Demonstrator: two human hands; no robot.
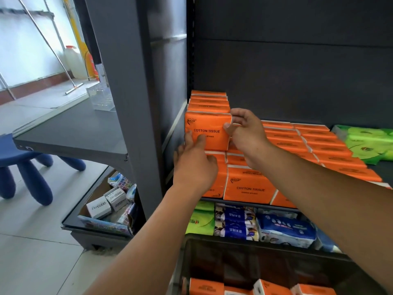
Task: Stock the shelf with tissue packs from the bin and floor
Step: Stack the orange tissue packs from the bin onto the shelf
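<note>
An orange "COTTON TISSUE" pack (209,128) stands upright at the front of a second-layer row of orange packs (208,101) at the shelf's left end. My right hand (244,133) pinches its right edge between thumb and fingers. My left hand (194,160) presses flat against its lower front face. Beneath and to the right, more orange packs (249,186) lie in rows across the dark shelf (378,169). A dark bin (244,258) at the bottom holds several orange packs (205,286).
Green tissue packs (370,141) sit at the shelf's right. The lower shelf carries green (201,220) and blue-white packs (285,229). A grey upright post (136,103) stands left of the shelf, with a counter (74,128), a blue stool (27,173) and boxed goods (106,205) beyond.
</note>
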